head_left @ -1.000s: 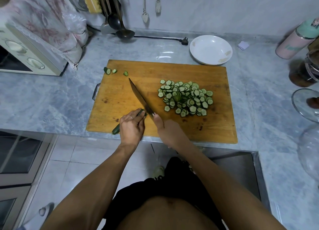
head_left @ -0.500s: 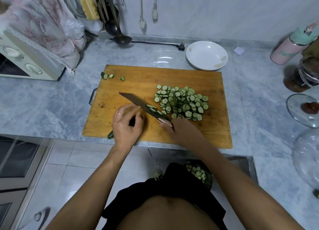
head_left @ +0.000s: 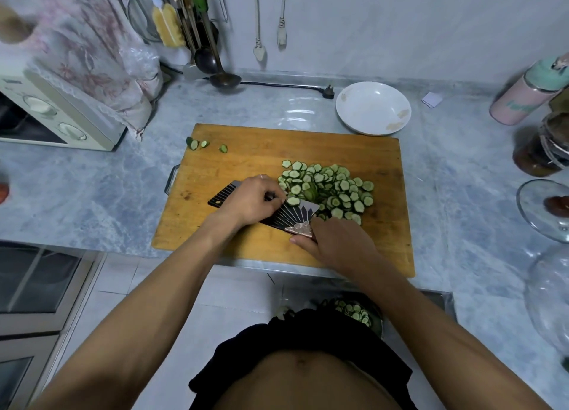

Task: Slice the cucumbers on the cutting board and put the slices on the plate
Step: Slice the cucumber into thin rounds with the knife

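On the wooden cutting board (head_left: 277, 145) lies a heap of thin cucumber slices (head_left: 332, 188), right of centre. The broad dark knife (head_left: 289, 215) lies flat on the board, left of the heap. My right hand (head_left: 335, 243) grips its handle. My left hand (head_left: 249, 200) rests on the flat blade, fingers curled round a dark bit that looks like the cucumber piece, fingertips by a slice on the blade. The white plate (head_left: 372, 108) stands empty beyond the board's far right corner. Cut-off cucumber ends (head_left: 193, 144) lie at the board's far left corner.
A toaster oven (head_left: 46, 117) stands at the left. A ladle (head_left: 224, 78) and a cord plug (head_left: 328, 92) lie near the wall. At the right stand a pink bottle (head_left: 523, 98), a dark jar (head_left: 542, 151) and a glass dish (head_left: 545, 206). A bowl of slices (head_left: 357, 312) sits below the counter edge.
The knife has gone from cutting on edge to lying flat beside the heap. My left hand has moved from the cucumber at the board's front onto the blade.
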Demonstrator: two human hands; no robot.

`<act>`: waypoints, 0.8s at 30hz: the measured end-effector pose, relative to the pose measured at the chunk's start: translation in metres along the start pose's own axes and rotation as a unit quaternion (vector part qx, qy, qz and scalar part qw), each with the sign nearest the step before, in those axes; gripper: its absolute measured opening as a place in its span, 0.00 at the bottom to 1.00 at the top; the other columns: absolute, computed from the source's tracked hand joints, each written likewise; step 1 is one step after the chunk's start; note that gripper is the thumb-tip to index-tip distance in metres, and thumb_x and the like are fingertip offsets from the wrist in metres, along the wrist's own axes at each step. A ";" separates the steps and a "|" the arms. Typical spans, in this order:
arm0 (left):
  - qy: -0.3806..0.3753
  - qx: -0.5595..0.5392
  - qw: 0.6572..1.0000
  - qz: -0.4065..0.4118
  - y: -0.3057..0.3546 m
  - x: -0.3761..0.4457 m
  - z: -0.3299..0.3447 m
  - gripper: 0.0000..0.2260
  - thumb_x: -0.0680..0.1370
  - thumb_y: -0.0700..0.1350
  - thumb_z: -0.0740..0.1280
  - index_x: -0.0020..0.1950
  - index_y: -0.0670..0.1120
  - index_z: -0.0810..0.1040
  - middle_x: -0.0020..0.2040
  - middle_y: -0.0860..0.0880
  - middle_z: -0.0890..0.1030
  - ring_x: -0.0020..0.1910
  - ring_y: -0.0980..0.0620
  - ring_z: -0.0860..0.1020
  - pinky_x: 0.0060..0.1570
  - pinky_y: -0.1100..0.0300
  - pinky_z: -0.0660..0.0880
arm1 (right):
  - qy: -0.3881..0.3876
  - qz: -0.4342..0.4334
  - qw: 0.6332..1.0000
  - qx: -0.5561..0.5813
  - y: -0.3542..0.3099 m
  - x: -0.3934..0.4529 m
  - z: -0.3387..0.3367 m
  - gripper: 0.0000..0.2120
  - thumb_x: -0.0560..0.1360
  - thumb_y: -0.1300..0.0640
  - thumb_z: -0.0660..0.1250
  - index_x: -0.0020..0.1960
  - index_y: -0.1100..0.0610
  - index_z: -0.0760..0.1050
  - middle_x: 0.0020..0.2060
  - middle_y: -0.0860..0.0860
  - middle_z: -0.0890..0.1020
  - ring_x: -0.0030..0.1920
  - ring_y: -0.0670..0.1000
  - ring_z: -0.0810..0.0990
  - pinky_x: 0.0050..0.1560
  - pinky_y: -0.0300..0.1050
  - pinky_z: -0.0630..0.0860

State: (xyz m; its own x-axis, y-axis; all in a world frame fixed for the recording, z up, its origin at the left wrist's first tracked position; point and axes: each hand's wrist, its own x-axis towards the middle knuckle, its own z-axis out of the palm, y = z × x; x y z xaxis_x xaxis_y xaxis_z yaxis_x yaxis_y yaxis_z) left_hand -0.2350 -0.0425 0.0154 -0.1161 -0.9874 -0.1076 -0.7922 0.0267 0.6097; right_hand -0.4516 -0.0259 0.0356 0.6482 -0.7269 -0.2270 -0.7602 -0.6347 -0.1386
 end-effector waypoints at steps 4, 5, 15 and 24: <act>0.052 0.011 0.998 -0.023 0.004 0.009 0.007 0.08 0.76 0.42 0.72 0.54 0.48 0.85 0.56 0.48 0.82 0.56 0.48 0.78 0.57 0.54 0.75 | -0.006 0.002 1.000 -0.007 0.003 0.000 0.001 0.29 0.80 0.34 0.50 0.53 0.59 0.74 0.40 0.53 0.76 0.38 0.54 0.76 0.35 0.46 0.66; 0.063 -0.006 0.998 -0.016 0.007 0.007 0.010 0.07 0.75 0.43 0.72 0.52 0.50 0.85 0.53 0.49 0.82 0.53 0.50 0.78 0.55 0.54 0.76 | -0.005 0.003 1.000 -0.007 0.005 0.000 0.001 0.29 0.80 0.34 0.50 0.53 0.59 0.74 0.41 0.53 0.78 0.39 0.55 0.78 0.35 0.46 0.66; 0.077 0.035 0.992 -0.095 0.013 0.022 0.024 0.06 0.77 0.40 0.69 0.49 0.49 0.84 0.54 0.48 0.83 0.52 0.47 0.80 0.48 0.57 0.76 | -0.014 0.009 1.000 0.002 0.011 -0.007 0.001 0.28 0.80 0.34 0.51 0.51 0.59 0.73 0.36 0.50 0.71 0.38 0.53 0.75 0.36 0.46 0.66; 0.013 0.003 0.994 -0.109 0.003 0.016 0.019 0.14 0.77 0.37 0.62 0.57 0.46 0.83 0.61 0.47 0.82 0.60 0.47 0.78 0.60 0.58 0.75 | 0.005 0.011 1.000 -0.011 0.022 -0.011 0.007 0.29 0.80 0.33 0.50 0.53 0.58 0.73 0.43 0.54 0.81 0.42 0.55 0.80 0.35 0.46 0.66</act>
State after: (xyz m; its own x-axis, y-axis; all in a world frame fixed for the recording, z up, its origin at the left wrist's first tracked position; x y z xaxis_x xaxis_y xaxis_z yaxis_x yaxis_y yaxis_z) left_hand -0.2510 -0.0548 0.0009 0.0741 -0.9734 -0.2168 -0.8005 -0.1877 0.5692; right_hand -0.4758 -0.0298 0.0280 0.6320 -0.7429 -0.2207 -0.7731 -0.6242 -0.1129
